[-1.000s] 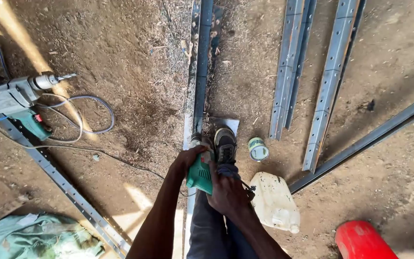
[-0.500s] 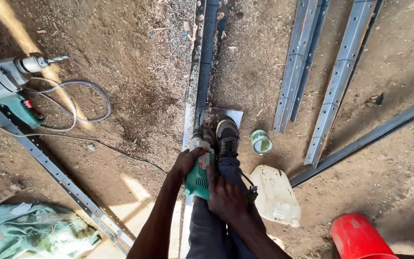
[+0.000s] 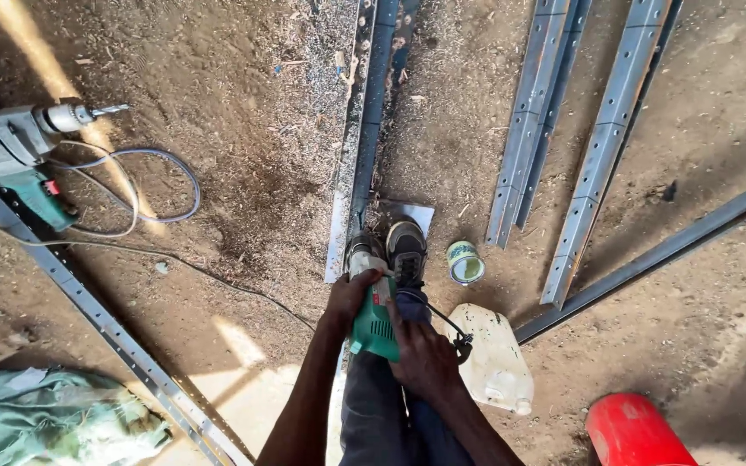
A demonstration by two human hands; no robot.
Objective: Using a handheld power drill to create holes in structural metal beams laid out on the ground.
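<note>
Both hands, left hand and right hand, reach down, each grip closed around the green power tool.

From the shoes: drill on the ground at ten o'clock, tin just beside at three, jug at five, perforated rails at two.

Harsh sunlight, sharp focus, sunlit streaks across shaded dirt.
</note>
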